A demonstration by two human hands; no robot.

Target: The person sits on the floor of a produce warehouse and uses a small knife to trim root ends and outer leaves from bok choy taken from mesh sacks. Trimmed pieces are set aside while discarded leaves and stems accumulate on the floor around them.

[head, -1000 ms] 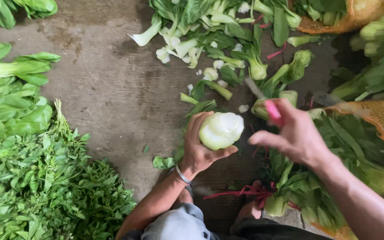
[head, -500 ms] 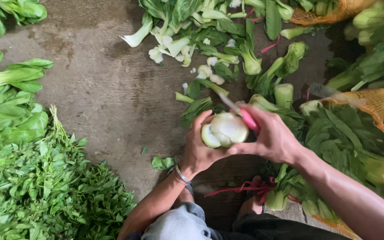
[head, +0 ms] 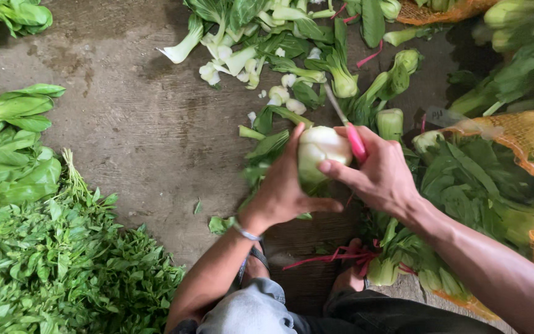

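Concrete floor [head: 131, 142] is covered w/ greens: leafy herb heap [head: 63, 266] near left, mesh sack [head: 526, 133] of veg at right, trimmed leaves [head: 261, 55] far centre. Pale bok choy [head: 319, 151] is held mid-frame, grasped by left hand [head: 282, 192]. Pink-handled knife [head: 353, 139] is clenched in right hand [head: 381, 176], thumb pressed on the bok choy.
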